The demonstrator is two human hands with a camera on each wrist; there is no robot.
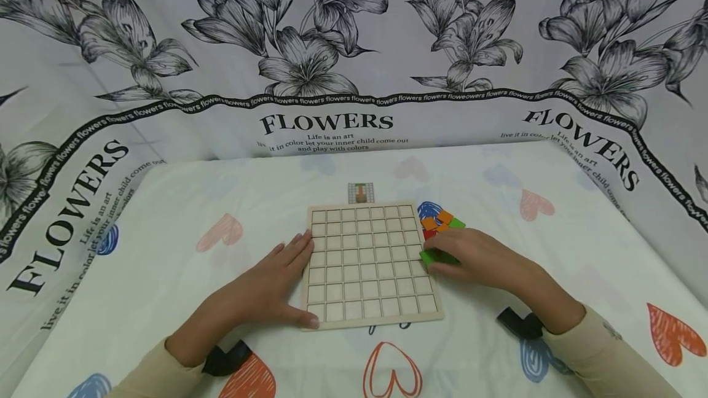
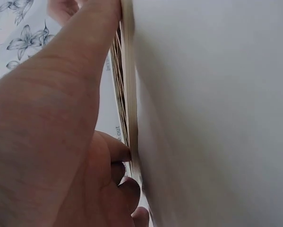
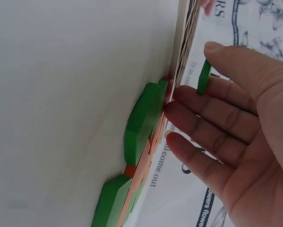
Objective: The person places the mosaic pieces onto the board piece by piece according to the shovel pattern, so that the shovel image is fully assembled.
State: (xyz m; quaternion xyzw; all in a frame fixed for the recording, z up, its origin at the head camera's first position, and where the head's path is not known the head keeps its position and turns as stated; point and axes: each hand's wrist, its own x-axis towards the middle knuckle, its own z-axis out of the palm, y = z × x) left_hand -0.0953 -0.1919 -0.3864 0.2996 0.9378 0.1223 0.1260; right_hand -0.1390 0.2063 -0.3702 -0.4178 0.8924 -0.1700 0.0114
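Note:
A wooden grid board (image 1: 366,248) with square cells lies on the table. My left hand (image 1: 260,300) rests along its left side, fingers extended at the edge and the thumb on the near left corner. At the right edge of the board, my right hand (image 1: 470,257) pinches a green tile (image 3: 205,78) between thumb and finger. Beside and partly behind that hand lies a pile of flat tiles: orange tiles (image 1: 444,217), a red tile (image 1: 429,234) and green tiles (image 3: 143,123). The hand hides part of the pile in the head view.
A small picture card (image 1: 361,193) with an orange shape on a grid lies just beyond the board's far edge. The white cloth (image 1: 265,195) printed with hearts covers the table. A flower-printed curtain (image 1: 332,48) hangs behind it.

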